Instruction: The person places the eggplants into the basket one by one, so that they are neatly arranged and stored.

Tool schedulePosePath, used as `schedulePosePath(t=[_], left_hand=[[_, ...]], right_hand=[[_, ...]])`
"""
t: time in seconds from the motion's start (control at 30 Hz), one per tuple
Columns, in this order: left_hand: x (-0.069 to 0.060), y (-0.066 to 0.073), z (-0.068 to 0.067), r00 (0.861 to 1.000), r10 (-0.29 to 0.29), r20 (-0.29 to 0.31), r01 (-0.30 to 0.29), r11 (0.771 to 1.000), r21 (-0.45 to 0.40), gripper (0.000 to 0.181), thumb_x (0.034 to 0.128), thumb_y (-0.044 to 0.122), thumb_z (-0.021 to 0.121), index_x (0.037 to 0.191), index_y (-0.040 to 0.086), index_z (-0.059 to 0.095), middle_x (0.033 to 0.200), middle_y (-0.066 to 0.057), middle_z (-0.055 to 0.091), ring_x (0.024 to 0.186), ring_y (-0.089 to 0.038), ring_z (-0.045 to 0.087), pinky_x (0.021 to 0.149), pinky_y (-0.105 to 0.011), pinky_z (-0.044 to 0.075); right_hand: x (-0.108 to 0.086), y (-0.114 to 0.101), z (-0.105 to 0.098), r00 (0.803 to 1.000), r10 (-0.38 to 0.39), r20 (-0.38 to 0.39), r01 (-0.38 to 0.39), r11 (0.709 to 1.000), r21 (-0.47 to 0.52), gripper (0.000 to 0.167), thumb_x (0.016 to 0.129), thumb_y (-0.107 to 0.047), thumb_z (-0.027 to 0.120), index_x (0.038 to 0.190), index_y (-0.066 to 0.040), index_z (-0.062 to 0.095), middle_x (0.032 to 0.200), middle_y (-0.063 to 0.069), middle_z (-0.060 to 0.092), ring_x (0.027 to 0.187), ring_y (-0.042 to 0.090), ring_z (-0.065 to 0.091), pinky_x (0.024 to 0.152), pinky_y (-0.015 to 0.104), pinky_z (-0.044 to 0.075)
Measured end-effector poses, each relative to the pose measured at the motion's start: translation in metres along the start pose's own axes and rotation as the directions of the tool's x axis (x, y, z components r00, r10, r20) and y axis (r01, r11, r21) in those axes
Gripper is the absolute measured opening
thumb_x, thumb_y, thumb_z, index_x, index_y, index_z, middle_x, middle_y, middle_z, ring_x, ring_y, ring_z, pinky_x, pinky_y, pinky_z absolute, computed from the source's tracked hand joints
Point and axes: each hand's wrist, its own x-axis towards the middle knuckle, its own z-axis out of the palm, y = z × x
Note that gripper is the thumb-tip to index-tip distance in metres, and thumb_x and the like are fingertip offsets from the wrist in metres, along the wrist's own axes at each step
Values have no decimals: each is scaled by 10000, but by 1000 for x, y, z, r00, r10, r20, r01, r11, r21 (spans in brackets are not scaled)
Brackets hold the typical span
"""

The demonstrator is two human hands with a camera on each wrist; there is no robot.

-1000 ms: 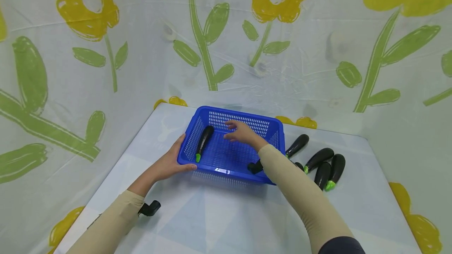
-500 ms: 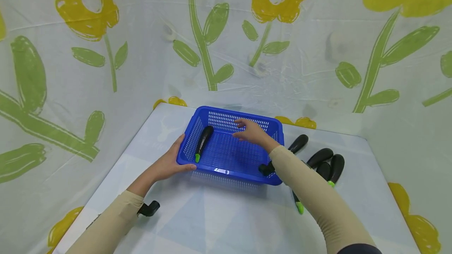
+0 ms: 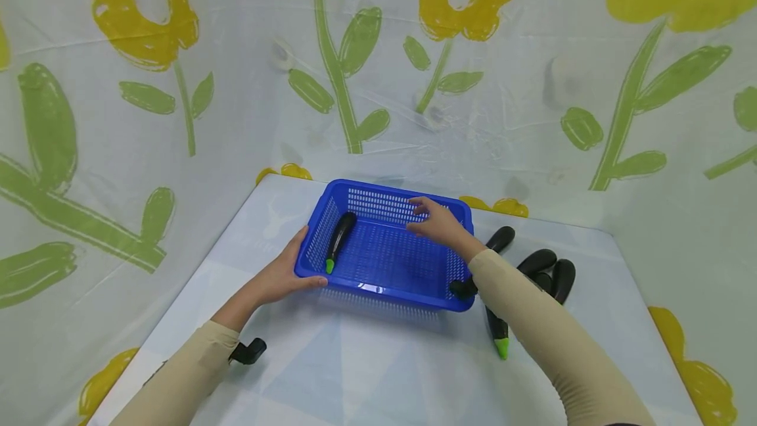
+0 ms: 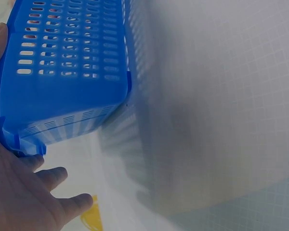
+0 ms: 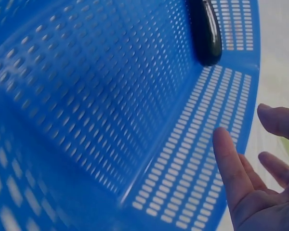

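Observation:
A blue perforated plastic basket [image 3: 378, 290] sits on the table. One dark eggplant [image 3: 340, 242] with a green stem end lies inside, along the left wall. My left hand [image 3: 276, 276] rests against the basket's near left corner, thumb along the front rim; its fingers [image 4: 50, 179] look straight and spread in the left wrist view. Over the basket's right part, my right hand [image 3: 440, 223] hovers with parted fingers and nothing between them. In the right wrist view, the eggplant [image 5: 208, 36] lies beyond those fingers, apart from them.
Right of the basket lie several more eggplants: one at the back [image 3: 503, 238], one in front [image 3: 498, 334] and a cluster [image 3: 538, 260] partly hidden by my right sleeve. A flower-printed curtain [image 3: 508, 104] stands behind the table [image 3: 331, 354].
My right hand has moved right across the basket, away from the eggplant inside. The front eggplant on the table has come into view beside the sleeve. My left hand and the basket stay put.

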Motion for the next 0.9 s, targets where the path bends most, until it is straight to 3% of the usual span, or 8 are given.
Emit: schedulePosePath(t=[0.17, 0.5, 0.67, 0.9], left_hand=[[-1, 0, -1, 1000, -5, -3, 4, 1000, -10, 1293, 797, 563, 811, 1633, 130, -76, 1688, -223, 17, 1505, -513, 148, 1135, -691, 258], [0, -1, 0, 1000, 2, 2, -2, 1000, -16, 1288, 800, 557, 810, 1633, 131, -76, 1688, -222, 17, 1506, -512, 146, 1135, -692, 257], [0, 0, 0, 1000, 3, 0, -3, 1000, -12, 1289, 799, 558, 810, 1633, 135, -76, 1688, -221, 18, 1505, -513, 149, 1132, -692, 262], [1, -1, 0, 1000, 10, -3, -10, 1000, -13, 1285, 802, 547, 812, 1633, 127, -74, 1686, -225, 23, 1502, -515, 154, 1136, -691, 257]], right_hand=[[-4, 7, -10, 999, 11, -33, -12, 1000, -16, 648, 975, -224, 709, 1546, -158, 411, 1459, 176, 532, 1091, 317, 699, 897, 438, 594], [-14, 24, -25, 996, -65, -63, 64, 998, -17, 621, 979, -192, 696, 1534, -113, 429, 1455, 214, 524, 1162, 366, 644, 896, 441, 595], [-20, 30, -29, 994, -56, -97, 52, 998, -46, 603, 987, -197, 680, 1530, -111, 431, 1448, 224, 522, 1172, 388, 628, 918, 489, 581], [-29, 36, -38, 991, -11, -131, 14, 1000, 21, 560, 1009, -184, 651, 1524, -125, 438, 1440, 216, 515, 1099, 363, 658, 859, 446, 608]])
